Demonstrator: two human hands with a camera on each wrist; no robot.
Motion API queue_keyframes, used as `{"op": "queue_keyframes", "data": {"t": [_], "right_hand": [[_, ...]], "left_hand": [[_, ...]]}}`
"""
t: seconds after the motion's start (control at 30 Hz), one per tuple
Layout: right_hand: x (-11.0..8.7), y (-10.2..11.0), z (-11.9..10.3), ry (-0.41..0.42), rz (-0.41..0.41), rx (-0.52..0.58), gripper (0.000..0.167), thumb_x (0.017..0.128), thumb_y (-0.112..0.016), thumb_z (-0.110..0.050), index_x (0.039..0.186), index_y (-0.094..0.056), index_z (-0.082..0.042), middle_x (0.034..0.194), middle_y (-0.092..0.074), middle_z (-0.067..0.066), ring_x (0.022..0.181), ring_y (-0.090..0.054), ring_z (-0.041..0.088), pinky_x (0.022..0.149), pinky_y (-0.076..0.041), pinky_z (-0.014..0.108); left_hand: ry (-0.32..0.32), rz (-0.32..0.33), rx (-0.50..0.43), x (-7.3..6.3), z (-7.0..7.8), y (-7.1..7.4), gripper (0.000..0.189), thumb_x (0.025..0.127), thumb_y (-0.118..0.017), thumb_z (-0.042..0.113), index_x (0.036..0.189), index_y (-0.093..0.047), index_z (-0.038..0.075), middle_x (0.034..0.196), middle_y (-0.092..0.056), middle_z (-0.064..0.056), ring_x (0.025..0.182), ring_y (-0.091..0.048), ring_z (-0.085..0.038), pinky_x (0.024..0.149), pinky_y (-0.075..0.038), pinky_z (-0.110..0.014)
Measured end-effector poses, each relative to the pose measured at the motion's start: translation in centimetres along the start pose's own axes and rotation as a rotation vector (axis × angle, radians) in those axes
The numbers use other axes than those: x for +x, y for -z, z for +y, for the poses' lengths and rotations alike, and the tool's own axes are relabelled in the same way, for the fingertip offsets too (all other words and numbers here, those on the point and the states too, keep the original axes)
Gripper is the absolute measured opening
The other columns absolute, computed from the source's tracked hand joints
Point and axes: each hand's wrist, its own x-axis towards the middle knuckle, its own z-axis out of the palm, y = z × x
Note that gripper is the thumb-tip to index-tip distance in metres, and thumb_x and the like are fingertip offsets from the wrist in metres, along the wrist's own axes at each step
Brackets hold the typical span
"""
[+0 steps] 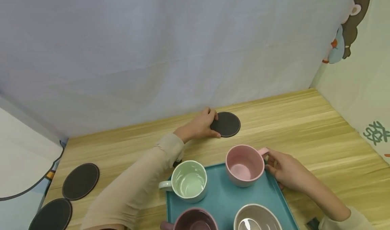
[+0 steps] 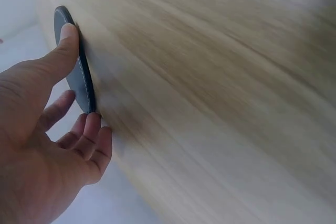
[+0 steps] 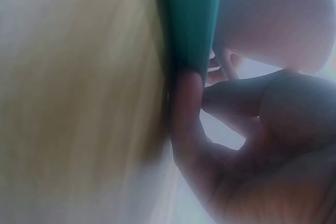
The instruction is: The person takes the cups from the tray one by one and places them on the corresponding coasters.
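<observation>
While a teal rectangular tray with a thin raised rim point(image 1: 225, 189) serves as landmark on the pale wood-grain table point(image 1: 329, 138), notes run from its left side to its right. Well left of the tray: two flat, round, black coasters, the nearer one point(image 1: 50, 216) cut by the frame edge, the farther one point(image 1: 80, 181) close up against it. Between these and the tray, a long beige sleeve point(image 1: 131, 192) reaching past the tray's left side.

At the tray's far left corner, a pale green glossy mug point(image 1: 189, 181), upright, handle pointing left over the rim. Nearer on the same side, a dark purple mug point(image 1: 196, 221), partly cropped, handle also leftward.

Beyond the tray's far edge, the left hand point(image 1: 199, 123) pinches a third round black coaster with a stitched edge point(image 1: 226, 124); fingers bent, parted by roughly the disc's breadth, thumb on its margin.

At the tray's far right corner, a pink mug point(image 1: 244, 165), handle pointing right; nearer, a grey-beige mug point(image 1: 257, 220), cropped below. On the tray's right edge by that corner, the right hand point(image 1: 287, 170) grips the rim, fingers curled, almost closed, beside the pink handle. Cannot tell whether the tray is lifted there.
</observation>
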Motion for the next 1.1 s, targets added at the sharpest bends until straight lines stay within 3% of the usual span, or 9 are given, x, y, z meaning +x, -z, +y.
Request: {"op": "queue_keyframes", "data": {"t": [0.2,0.47,0.77,0.93,1.1], "right_hand": [[0.0,0.0,0.0,0.001,0.009,-0.016,0.03,0.098,-0.064,-0.004,0.123,-0.06,-0.021,0.088,-0.06,0.005,0.049,-0.058,0.012,0.042,-0.052,0.028],[-0.1,0.1,-0.1,-0.011,0.001,-0.012,0.03,0.099,-0.064,-0.004,0.124,-0.06,-0.02,0.089,-0.062,0.006,0.05,-0.059,0.013,0.042,-0.053,0.028],[-0.4,0.1,-0.1,0.003,0.002,-0.001,0.029,0.099,-0.064,-0.003,0.121,-0.06,-0.021,0.085,-0.061,0.004,0.048,-0.058,0.013,0.042,-0.052,0.028],[-0.4,0.1,-0.2,0.001,-0.007,0.003,0.029,0.099,-0.064,-0.003,0.121,-0.06,-0.022,0.086,-0.06,0.004,0.049,-0.058,0.013,0.042,-0.052,0.028],[-0.4,0.2,-0.2,-0.01,-0.007,-0.01,0.028,0.1,-0.063,-0.005,0.12,-0.06,-0.024,0.086,-0.06,0.004,0.048,-0.058,0.013,0.042,-0.052,0.029]], "left_hand": [[-0.044,0.004,0.069,0.9,0.7,-0.1,0.056,0.089,-0.083,0.041,0.128,-0.059,0.009,0.129,-0.05,-0.016,0.116,-0.054,-0.029,0.107,-0.048,-0.042],[-0.053,-0.005,0.134,1.7,1.6,-0.1,0.053,0.092,-0.081,0.041,0.136,-0.064,0.017,0.137,-0.054,-0.014,0.125,-0.055,-0.031,0.111,-0.046,-0.047],[-0.16,-0.018,0.203,2.0,2.2,0.0,0.049,0.101,-0.07,0.025,0.148,-0.06,0.019,0.147,-0.054,-0.014,0.134,-0.052,-0.035,0.114,-0.045,-0.049],[-0.166,-0.045,0.24,2.4,2.7,0.0,0.052,0.104,-0.058,0.008,0.153,-0.055,0.023,0.148,-0.053,-0.011,0.13,-0.051,-0.033,0.108,-0.047,-0.046],[-0.159,-0.07,0.268,3.0,3.4,0.1,0.058,0.104,-0.05,0.001,0.156,-0.05,0.026,0.15,-0.051,-0.007,0.127,-0.051,-0.032,0.101,-0.049,-0.044]]}}
